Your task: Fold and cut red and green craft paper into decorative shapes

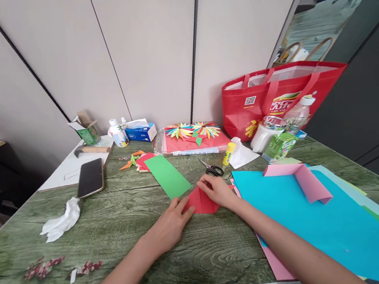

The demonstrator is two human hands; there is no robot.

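Note:
A small folded red paper (200, 201) lies on the green wood-grain table (126, 242). My left hand (170, 225) rests flat on the table with its fingertips pressing the paper's left edge. My right hand (218, 190) lies over the paper's upper right part, fingers bent and pinching down on a fold. A green paper strip (168, 176) lies just beyond my hands.
Large blue sheet (323, 217) with a folded pink sheet (304, 178) at right. Scissors (211, 169), glue stick (228, 154), phone (90, 177), crumpled tissue (61, 220), red bag (280, 96), paper flowers (191, 131), tissue box (140, 130) and bottles stand toward the back.

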